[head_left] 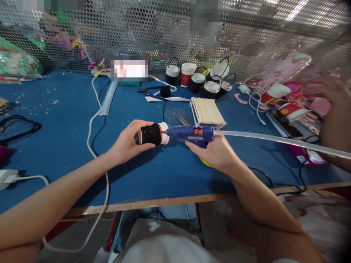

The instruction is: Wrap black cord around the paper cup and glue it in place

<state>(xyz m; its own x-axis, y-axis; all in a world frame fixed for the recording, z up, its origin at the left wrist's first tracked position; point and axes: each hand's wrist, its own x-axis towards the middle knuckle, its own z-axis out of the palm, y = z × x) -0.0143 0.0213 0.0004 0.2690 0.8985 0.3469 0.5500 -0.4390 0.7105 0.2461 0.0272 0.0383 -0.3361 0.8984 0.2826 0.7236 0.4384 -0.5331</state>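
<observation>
My left hand (pixel 127 140) is closed around a paper cup (pixel 151 134) lying on its side, gripped near its base. Black cord is wound around most of the cup, leaving a red and white band by the rim bare. In my right hand (pixel 222 153) is a blue hot glue gun (pixel 189 133), its nozzle at the edge of the wound cord. A long clear glue stick (pixel 274 138) runs out of its back to the right. From a black ball of cord (pixel 165 91), a strand leads down toward the cup.
Several cups (pixel 196 83), most black-wrapped with handles, stand by the perforated metal screen (pixel 153 36). A popsicle-stick stand (pixel 210 111), scissors (pixel 183 120) and pliers (pixel 149 88) lie nearer. A white cable (pixel 91 135) crosses the left. Another person's arm (pixel 336 120) is at right.
</observation>
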